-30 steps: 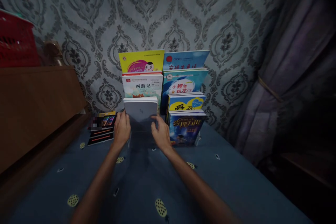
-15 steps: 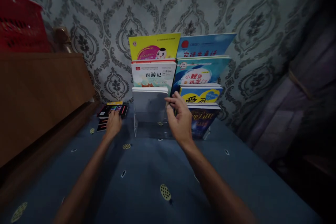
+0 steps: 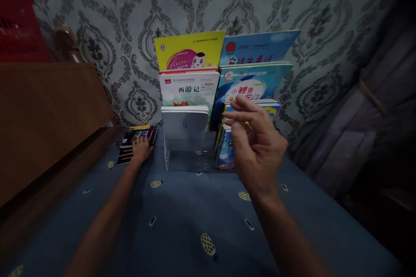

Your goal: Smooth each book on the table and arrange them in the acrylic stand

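Your empty, half-curled right hand (image 3: 260, 151) part-hides a blue paperback (image 3: 226, 153); your left hand (image 3: 141, 149) touches a flat black book (image 3: 130, 139), grip unclear, on pineapple-print blue cloth (image 3: 182, 212) below damask wallpaper (image 3: 191, 13).

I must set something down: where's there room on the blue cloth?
The blue cloth between the forearms, before the clear rack. Crowded: the rack's right side, books behind the right hand; far left, black books under the left hand.

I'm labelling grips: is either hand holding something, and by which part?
The right hand shows nothing held. The left hand lies over the near side of a black book; whether it grips it cannot be told.
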### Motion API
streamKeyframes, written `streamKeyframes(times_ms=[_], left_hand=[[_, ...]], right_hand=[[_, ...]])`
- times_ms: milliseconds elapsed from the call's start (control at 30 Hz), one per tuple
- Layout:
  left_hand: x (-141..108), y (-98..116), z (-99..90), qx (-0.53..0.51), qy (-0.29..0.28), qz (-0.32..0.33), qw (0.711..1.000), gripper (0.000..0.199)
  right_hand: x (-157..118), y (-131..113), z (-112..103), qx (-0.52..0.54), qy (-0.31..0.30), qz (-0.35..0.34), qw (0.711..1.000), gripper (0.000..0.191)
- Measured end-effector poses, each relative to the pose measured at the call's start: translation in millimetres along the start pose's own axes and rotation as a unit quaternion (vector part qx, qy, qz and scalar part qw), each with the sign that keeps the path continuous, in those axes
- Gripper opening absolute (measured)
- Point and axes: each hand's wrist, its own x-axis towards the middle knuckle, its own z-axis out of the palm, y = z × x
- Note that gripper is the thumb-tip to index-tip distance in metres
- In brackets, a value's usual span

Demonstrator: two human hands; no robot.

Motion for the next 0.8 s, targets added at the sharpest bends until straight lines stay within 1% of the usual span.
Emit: streamKeyframes(times_ms=[100, 200, 300, 367, 500, 667, 733, 800], left_hand=[[6, 7, -0.5, 0.015, 0.005, 0.003, 1.000, 0.048], [7, 8, -3.6, 0.025, 0.008, 0.013, 1.000, 0.046], [-1, 4, -8.2, 0.030, 0.008, 0.032, 0.999, 0.045], [-11, -1, -11.8, 0.034, 0.005, 0.050, 0.998, 0.045], [-44, -14, -18.6, 0.042, -0.005, 0.083, 0.996, 0.047], [-99, -31, -23.4, 0.036, -0.021, 0.109, 0.993, 0.047], [-123, -37, -25.0, 0.021, -0.025, 0.118, 0.992, 0.045], [-146, -40, -27.5, 0.008, -0.022, 0.127, 0.992, 0.044]], right_hand=[[1, -2, -2, -0.003, -0.002, -0.007, 1.000, 0.020], [1, -2, -3, 0.007, -0.003, -0.005, 1.000, 0.020], [1, -1, -3, 0.021, -0.003, 0.003, 1.000, 0.021], [0, -1, -3, 0.029, -0.007, 0.006, 1.000, 0.021], [-2, -4, -3, 0.051, -0.026, 0.009, 0.998, 0.021], [-7, -16, -2, 0.071, -0.058, 0.013, 0.996, 0.023], [-10, -24, -1, 0.081, -0.080, 0.017, 0.993, 0.024], [-15, -33, 3, 0.089, -0.118, 0.012, 0.989, 0.025]])
